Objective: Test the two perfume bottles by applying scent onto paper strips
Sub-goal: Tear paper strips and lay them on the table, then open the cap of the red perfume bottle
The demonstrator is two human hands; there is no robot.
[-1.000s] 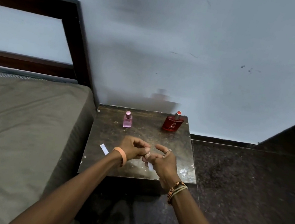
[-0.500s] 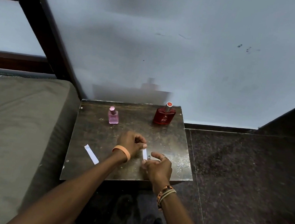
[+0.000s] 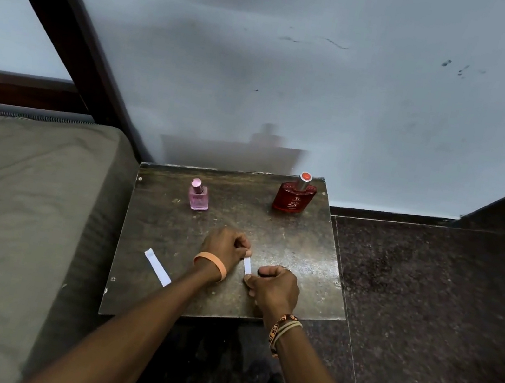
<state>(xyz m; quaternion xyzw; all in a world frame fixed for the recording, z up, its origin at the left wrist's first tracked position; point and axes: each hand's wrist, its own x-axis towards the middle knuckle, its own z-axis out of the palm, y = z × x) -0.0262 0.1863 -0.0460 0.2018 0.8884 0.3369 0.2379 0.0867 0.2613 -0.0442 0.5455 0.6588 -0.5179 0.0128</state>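
A small pink perfume bottle (image 3: pixel 198 195) stands at the back left of the dark square table (image 3: pixel 301 253). A larger red perfume bottle (image 3: pixel 294 195) stands at the back right. Over the table's middle, my left hand (image 3: pixel 224 247) pinches the top end of a white paper strip (image 3: pixel 247 265), and my right hand (image 3: pixel 275 288) pinches its bottom end. The strip is stretched between both hands just above the tabletop. A second white paper strip (image 3: pixel 157 266) lies flat on the table, left of my left wrist.
A bed with a grey-brown mattress (image 3: pixel 16 218) presses against the table's left side, with a dark wooden bed frame (image 3: pixel 71 27) behind. A pale wall (image 3: pixel 296 81) rises right behind the table. Dark speckled floor (image 3: pixel 423 320) lies to the right.
My hands have drawn slightly apart, so the strip between them now shows. The view has tilted down and shifted, so the table sits lower and more to the right.
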